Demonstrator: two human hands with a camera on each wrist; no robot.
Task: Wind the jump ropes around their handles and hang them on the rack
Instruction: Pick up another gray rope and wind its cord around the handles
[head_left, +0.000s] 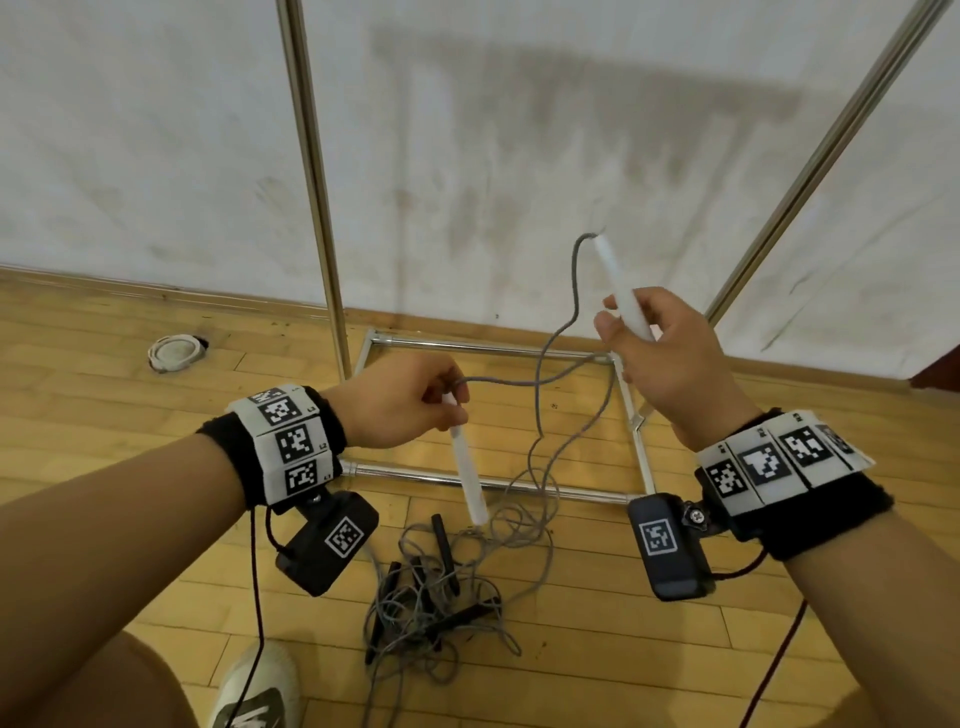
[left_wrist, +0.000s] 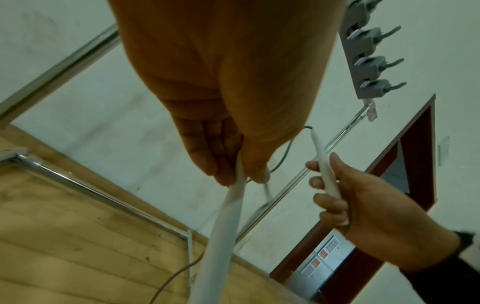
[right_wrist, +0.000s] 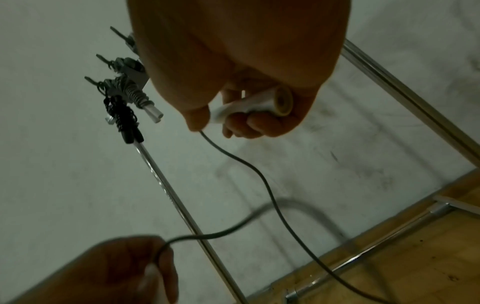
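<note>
My left hand (head_left: 415, 400) pinches the top end of a white jump-rope handle (head_left: 467, 467) that hangs downward. My right hand (head_left: 660, 343) grips the other white handle (head_left: 618, 280), which points up toward the wall. A grey cord (head_left: 545, 379) runs from both handles and droops to the floor. In the left wrist view the left-hand handle (left_wrist: 226, 230) and the right hand (left_wrist: 363, 209) both show. The right wrist view shows the handle's butt end (right_wrist: 259, 102) in my curled fingers. Two wound ropes (right_wrist: 130, 102) hang on the rack's hooks.
A tangle of grey cords and black handles (head_left: 436, 597) lies on the wood floor between my arms. The chrome rack base (head_left: 498, 483) and its uprights (head_left: 311, 171) stand against the white wall. Hook strip (left_wrist: 369, 61) is high on the rack. A coiled white rope (head_left: 174, 352) lies left.
</note>
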